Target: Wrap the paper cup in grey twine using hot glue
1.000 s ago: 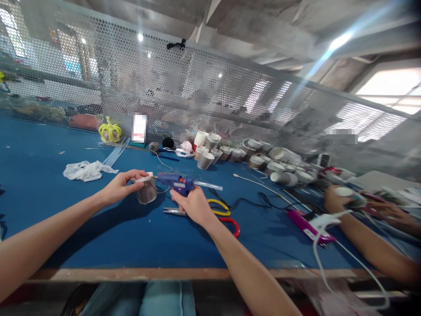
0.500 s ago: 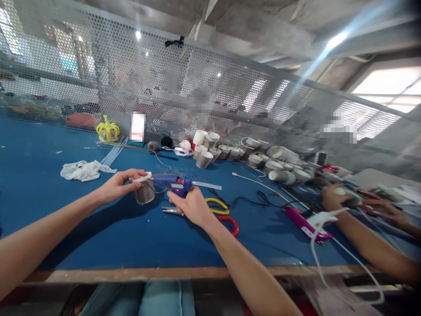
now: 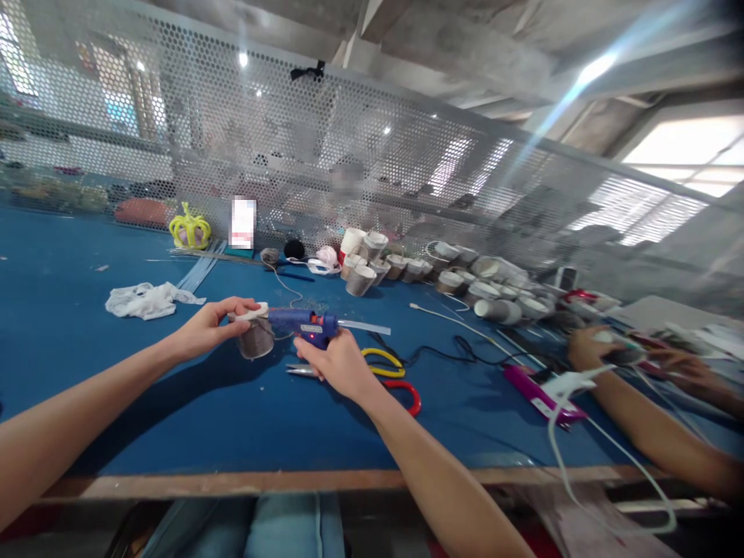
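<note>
Pinched by its rim, a small grey cup (image 3: 256, 341) with a white top edge is held by my left hand (image 3: 225, 327), just above the blue table. My right hand (image 3: 342, 360) is closed round the handle of a blue glue gun (image 3: 307, 325), with a clear glue stick (image 3: 366, 328) poking out of its back. The gun's nozzle meets the cup's rim on the right side; whether glue comes out cannot be seen. Under my right hand lie scissors (image 3: 384, 364) with one yellow and one red handle. Thin cord (image 3: 292, 293) runs from a grey ball (image 3: 270, 256) toward the cup.
Several similar cups (image 3: 361, 280) are clustered along the perforated metal screen (image 3: 291, 155). White cloth (image 3: 148, 301) lies left, near a yellow woven piece (image 3: 190, 231) and a phone (image 3: 242, 223). At right are a purple power strip (image 3: 540, 395), cables and another person's hands (image 3: 587, 349).
My hands, the cup and the glue gun stay almost exactly in place. At right, the other person's hands shift slightly.
</note>
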A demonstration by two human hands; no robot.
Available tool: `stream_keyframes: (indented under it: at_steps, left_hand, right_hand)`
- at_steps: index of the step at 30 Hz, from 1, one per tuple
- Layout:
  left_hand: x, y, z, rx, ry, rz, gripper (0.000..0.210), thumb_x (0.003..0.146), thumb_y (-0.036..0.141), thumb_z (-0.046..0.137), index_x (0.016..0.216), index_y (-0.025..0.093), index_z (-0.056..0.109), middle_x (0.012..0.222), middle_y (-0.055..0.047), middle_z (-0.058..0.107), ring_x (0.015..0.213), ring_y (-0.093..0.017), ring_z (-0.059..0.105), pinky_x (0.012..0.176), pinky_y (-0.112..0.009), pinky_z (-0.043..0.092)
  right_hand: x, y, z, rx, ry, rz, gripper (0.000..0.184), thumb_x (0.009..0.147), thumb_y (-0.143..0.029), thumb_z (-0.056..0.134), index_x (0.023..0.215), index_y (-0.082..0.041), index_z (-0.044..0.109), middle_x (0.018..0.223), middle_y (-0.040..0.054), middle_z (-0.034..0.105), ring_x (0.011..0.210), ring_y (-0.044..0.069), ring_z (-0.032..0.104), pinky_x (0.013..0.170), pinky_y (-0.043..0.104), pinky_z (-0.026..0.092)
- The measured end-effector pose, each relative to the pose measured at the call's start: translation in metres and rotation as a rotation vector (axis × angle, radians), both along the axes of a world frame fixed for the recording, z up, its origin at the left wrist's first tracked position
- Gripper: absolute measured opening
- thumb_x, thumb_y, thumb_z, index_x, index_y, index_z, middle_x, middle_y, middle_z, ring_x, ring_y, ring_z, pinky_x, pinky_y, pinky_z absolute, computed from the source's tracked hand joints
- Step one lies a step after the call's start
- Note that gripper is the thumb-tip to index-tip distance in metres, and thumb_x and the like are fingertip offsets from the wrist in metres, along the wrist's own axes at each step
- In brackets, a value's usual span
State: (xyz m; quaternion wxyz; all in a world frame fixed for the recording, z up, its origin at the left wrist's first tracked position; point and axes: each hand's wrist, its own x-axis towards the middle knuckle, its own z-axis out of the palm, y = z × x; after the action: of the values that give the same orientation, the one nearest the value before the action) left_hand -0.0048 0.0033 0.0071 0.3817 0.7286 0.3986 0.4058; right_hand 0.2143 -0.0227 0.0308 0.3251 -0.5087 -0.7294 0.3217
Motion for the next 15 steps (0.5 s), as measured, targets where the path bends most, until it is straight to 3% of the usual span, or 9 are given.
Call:
stream_keyframes:
  at_steps: [15]
  left_hand:
    - [-0.0049,0.0043,-0.0056,-0.017,-0.004,-0.029,0.035,0.071,0.042,0.053,0.094,0.017,0.058,0.12,-0.011,0.052,0.113,-0.026,0.044,0.09,-0.037,0.037]
  right_hand:
    - [0.0045,0.0074,0.001,-0.073,0.035,-0.035,0.026,0.071,-0.033,0.05,0.053,-0.014,0.052,0.034,-0.0036,0.042,0.032,0.007,0.039,0.036,0.018,0.035]
